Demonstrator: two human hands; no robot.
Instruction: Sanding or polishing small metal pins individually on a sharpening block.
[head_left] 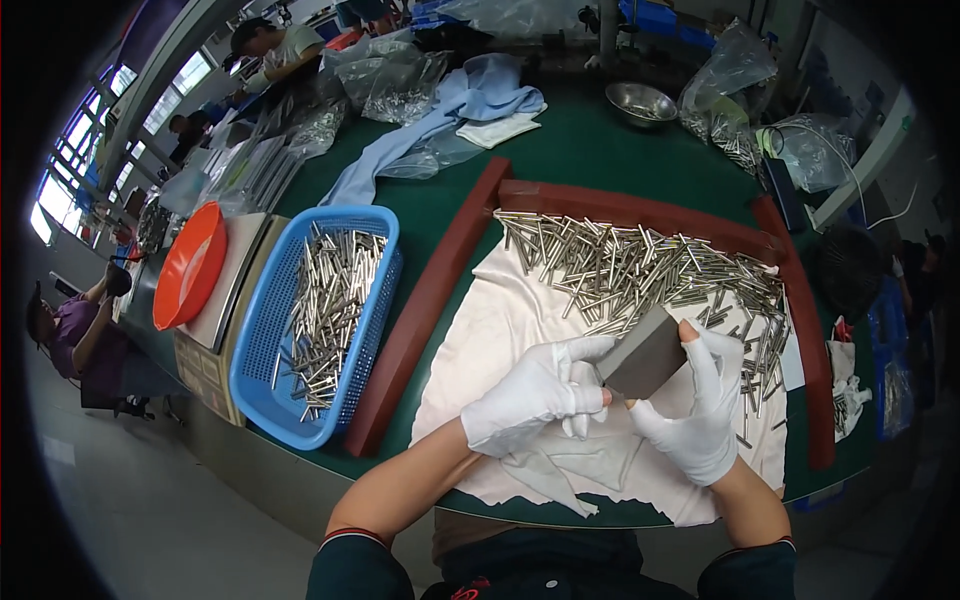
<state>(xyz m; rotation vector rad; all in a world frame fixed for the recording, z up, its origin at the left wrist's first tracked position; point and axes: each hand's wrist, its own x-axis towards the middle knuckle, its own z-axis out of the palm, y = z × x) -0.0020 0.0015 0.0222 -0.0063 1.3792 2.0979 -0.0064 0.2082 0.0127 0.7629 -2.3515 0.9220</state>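
My right hand, in a white glove with bare fingertips, grips a flat grey rectangular block between thumb and fingers. My left hand, gloved the same way, is closed at the block's left edge; what its fingers hold, if anything, is hidden. Beyond both hands a heap of short metal rods spreads over a pale pink cloth. Below the hands lies a crumpled white rag. To the left stands a blue plastic basket with more metal rods in it.
Dark red bars frame the cloth: a left bar, a far bar and a right bar. Further off are an orange basin, a light blue cloth, a metal bowl and plastic bags. Other people sit at left.
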